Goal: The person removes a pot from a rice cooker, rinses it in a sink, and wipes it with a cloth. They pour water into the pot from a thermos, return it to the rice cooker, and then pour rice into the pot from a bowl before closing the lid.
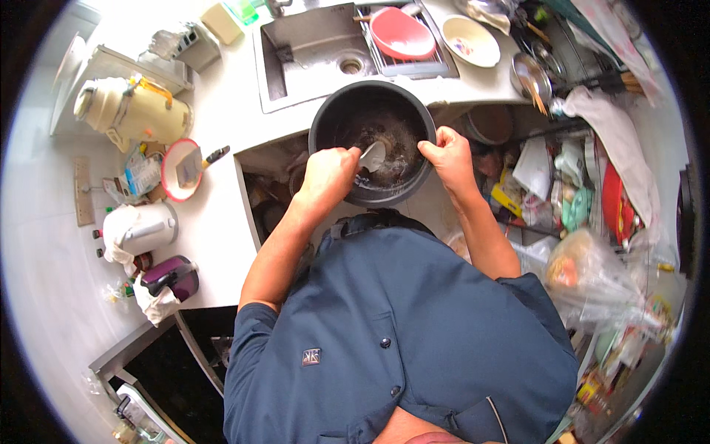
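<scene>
A deep dark pot [333,108] is held near the counter's front edge, its mouth towards me and residue on its inner bottom. My left hand [331,176] reaches over the near left part of the pot, closed on a pale, shiny spoon [373,157]. The spoon's bowl lies inside the pot near the residue; its handle is mostly hidden by the hand. At the pot's right side, my right hand [450,158] grips the rim, thumb at the edge. Its other fingers are partly hidden.
Beyond the pot is a steel sink [310,41], with a red basin [402,33] on its rack and a cream bowl [470,41] alongside. At left are a red-rimmed bowl [165,166], a knife [215,157] and a large cream flask [150,114]. Cluttered shelves with bags [588,272] stand at right.
</scene>
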{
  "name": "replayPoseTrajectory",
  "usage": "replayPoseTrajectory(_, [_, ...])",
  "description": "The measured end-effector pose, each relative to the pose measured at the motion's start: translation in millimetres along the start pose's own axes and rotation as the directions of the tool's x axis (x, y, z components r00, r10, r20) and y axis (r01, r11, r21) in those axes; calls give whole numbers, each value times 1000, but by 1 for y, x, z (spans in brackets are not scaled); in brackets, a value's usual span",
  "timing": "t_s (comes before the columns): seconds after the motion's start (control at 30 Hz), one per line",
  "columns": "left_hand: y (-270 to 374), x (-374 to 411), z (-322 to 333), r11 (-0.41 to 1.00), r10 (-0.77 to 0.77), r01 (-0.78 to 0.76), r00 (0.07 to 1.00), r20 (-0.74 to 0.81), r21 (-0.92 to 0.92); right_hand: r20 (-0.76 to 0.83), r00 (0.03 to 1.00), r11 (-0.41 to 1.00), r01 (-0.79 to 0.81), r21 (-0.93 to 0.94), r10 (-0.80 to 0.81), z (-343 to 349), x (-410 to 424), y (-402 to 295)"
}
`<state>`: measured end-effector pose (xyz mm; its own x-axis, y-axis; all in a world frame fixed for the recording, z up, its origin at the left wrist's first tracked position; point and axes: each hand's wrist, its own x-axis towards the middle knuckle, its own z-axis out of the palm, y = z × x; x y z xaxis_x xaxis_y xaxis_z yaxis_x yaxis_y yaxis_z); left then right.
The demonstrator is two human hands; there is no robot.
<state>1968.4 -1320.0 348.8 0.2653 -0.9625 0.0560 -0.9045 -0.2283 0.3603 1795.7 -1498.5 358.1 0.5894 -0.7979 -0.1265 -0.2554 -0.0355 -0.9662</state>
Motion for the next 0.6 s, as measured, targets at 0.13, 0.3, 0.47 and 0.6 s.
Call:
replayPoseTrajectory(0.13, [-23, 37, -33, 970, -71, 76, 997, -32, 230, 84, 996, 997, 9, 75, -16, 1, 64, 0])
replayPoseTrajectory(0.3, [-44, 74, -57, 969, -223, 243, 940, -258, 48, 119, 989, 994, 91, -59, -84, 7, 144, -21])
replayPoseTrajectory(0.47, [-98, 93, -32, 432, -646, 391, 763, 23, -813, 117, 974, 963, 212, -163, -195, 22, 207, -58])
replayPoseTrajectory(0.6, [-128, 104, -28, 218, -680, 332, 727, 101, -918, 101, 941, 879, 339, -335, -324, 38, 249, -87])
